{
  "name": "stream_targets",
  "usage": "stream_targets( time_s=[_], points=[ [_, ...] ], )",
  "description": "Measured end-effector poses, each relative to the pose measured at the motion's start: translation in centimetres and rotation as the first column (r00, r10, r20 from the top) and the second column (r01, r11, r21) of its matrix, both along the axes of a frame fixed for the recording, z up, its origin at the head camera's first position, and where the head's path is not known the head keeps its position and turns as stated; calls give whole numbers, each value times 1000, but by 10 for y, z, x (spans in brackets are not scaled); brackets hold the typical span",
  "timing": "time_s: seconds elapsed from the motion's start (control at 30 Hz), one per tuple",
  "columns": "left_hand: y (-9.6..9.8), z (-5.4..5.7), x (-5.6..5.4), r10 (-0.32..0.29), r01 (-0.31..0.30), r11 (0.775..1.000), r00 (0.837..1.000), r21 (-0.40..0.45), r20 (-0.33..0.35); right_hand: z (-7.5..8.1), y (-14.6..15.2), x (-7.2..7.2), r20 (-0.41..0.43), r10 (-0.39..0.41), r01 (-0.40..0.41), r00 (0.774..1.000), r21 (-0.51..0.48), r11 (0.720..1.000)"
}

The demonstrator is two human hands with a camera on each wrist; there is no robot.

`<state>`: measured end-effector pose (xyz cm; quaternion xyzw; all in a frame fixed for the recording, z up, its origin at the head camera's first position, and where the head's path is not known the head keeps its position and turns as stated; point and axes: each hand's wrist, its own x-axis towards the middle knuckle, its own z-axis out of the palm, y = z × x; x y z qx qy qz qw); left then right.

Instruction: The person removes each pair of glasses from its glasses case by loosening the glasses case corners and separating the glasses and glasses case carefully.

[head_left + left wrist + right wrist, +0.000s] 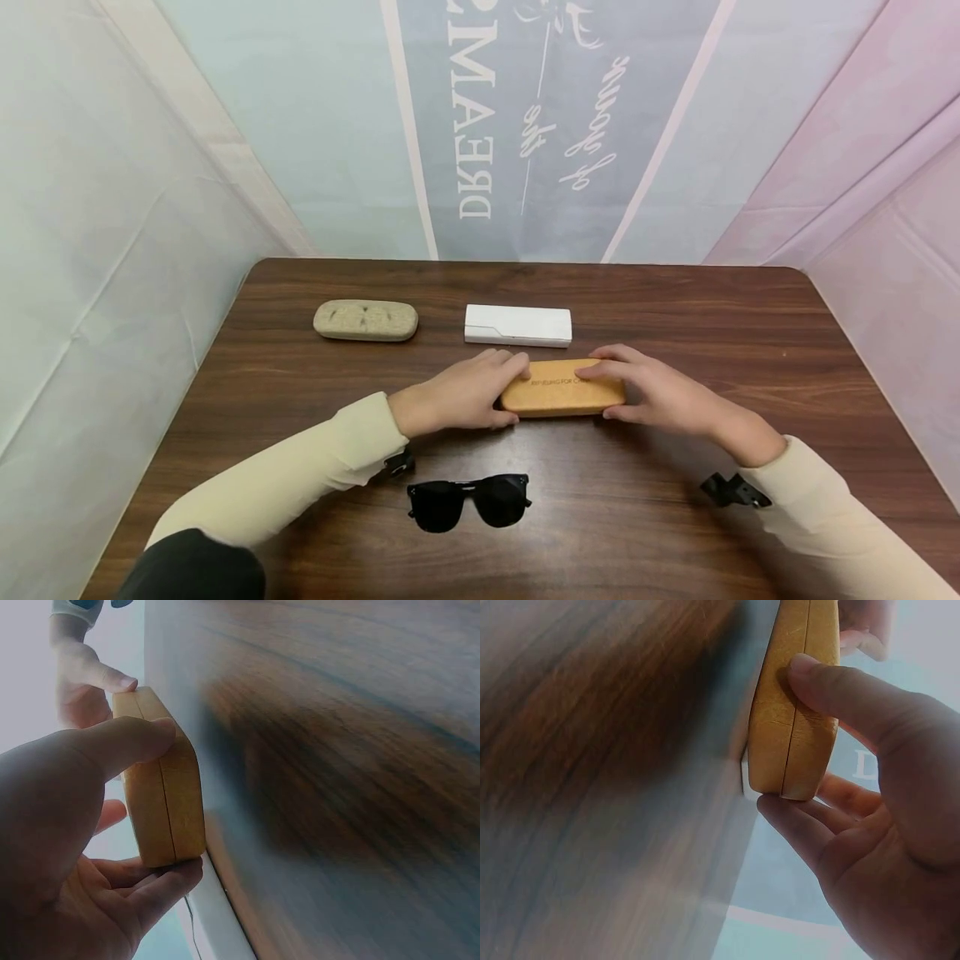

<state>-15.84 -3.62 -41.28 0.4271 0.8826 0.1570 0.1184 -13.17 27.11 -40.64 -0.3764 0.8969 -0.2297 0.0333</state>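
Observation:
Between both hands is a tan glasses case (pixel 558 398) with dark lettering on its lid. My left hand (pixel 468 392) grips its left end, thumb on the near side and fingers around the far side. The right hand (pixel 663 392) holds the opposite end in the same way. In the left wrist view, the thumb presses the side of the case (pixel 161 795) near its seam line. The right wrist view shows the other thumb on the closed case (pixel 791 727), fingertips at its far edge. Black sunglasses (pixel 470 502) lie on the table nearer to me, lenses down toward me.
A white glasses case (pixel 517 325) stands just behind the tan one. Farther left is a beige fabric-like case (pixel 365 321). All are on a dark wooden table (pixel 300 433), with printed cloth (pixel 337 150) hanging behind it and at the sides.

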Motion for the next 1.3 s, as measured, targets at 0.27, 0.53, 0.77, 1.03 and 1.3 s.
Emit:
stream_targets(
  time_s=[0.27, 0.53, 0.77, 1.03, 1.3],
  points=[
    [13, 6, -5, -9, 9, 1000, 1000, 2, -13, 7, 12, -2, 19, -40, 39, 999, 4, 999],
    [24, 13, -10, -26, 26, 999, 999, 26, -25, 13, 25, -3, 7, -47, 47, 999, 1, 999],
    [36, 17, -15, -52, 53, 998, 998, 26, -45, 22, 35, -4, -4, -37, 37, 999, -25, 999],
    [51, 21, -19, -45, 45, 999, 998, 3, -44, 26, 47, -6, 7, -82, 82, 997, -4, 997],
    [63, 21, -22, -36, 36, 999, 998, 12, -48, 26, 58, -8, 24, -110, 110, 994, -9, 994]
  ],
)
